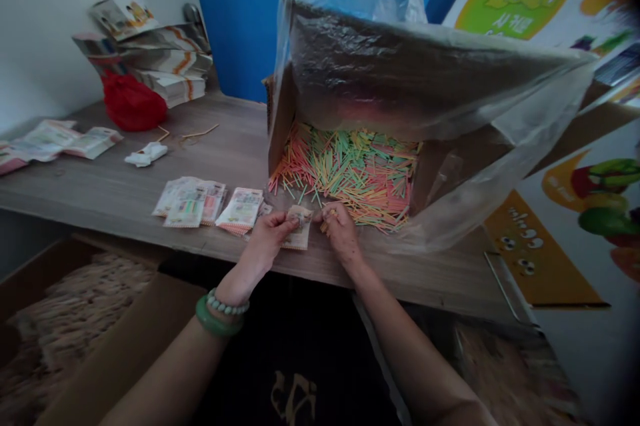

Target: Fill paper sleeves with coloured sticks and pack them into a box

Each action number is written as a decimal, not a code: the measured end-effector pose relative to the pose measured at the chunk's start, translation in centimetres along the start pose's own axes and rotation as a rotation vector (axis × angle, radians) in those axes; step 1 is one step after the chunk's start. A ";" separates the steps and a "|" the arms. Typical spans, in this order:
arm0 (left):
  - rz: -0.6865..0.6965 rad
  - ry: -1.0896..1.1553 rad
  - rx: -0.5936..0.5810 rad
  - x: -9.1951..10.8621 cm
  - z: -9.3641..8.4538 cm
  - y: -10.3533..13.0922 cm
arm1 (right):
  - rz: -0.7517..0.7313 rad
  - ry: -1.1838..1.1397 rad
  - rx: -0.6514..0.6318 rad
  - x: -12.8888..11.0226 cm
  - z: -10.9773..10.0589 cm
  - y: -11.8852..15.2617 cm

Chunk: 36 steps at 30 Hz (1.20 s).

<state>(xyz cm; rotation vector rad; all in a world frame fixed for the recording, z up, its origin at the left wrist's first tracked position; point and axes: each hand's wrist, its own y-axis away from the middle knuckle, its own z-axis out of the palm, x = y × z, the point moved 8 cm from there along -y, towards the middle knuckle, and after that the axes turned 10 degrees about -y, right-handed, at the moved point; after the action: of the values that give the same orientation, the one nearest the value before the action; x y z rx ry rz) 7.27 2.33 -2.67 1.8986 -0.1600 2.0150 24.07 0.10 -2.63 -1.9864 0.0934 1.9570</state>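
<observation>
My left hand (270,236) pinches a small printed packet (300,238) by its upper part, just above the table's front edge. Close by on the right, my right hand (343,234) is closed, its fingers curled around what look like a few thin yellowish candy sticks (330,214); the fingers partly hide them. Beyond both hands, a box lined with clear plastic lies with its opening towards me. Loose candy sticks (345,163) in pink, green, yellow and orange are heaped in it. Left of my left hand lie a stack of packets (241,208) and several more spread packets (186,203).
The clear plastic liner (525,119) spreads out over the right of the table. At the back left are a red bag (134,103), stacked printed cartons (173,63) and a crumpled white tissue (146,154). Below the table on the left, a cardboard box (135,339) holds many packets.
</observation>
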 end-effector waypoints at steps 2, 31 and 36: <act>0.014 -0.068 0.040 0.4 -0.6 0.3 | -0.013 -0.083 0.044 -1.0 -0.5 0.0; -0.125 -0.118 -0.157 -0.1 1.7 2.2 | -0.024 -0.313 -0.211 -6.2 4.0 2.0; 0.173 -0.057 -0.148 1.6 1.4 1.2 | 0.028 -0.193 -0.352 -5.9 4.4 1.7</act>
<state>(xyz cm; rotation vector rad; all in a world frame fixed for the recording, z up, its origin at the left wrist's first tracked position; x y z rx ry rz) 8.18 1.06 -0.74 1.9055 -0.4899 1.9961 19.12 -1.33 2.87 -1.9911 -0.2920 2.3003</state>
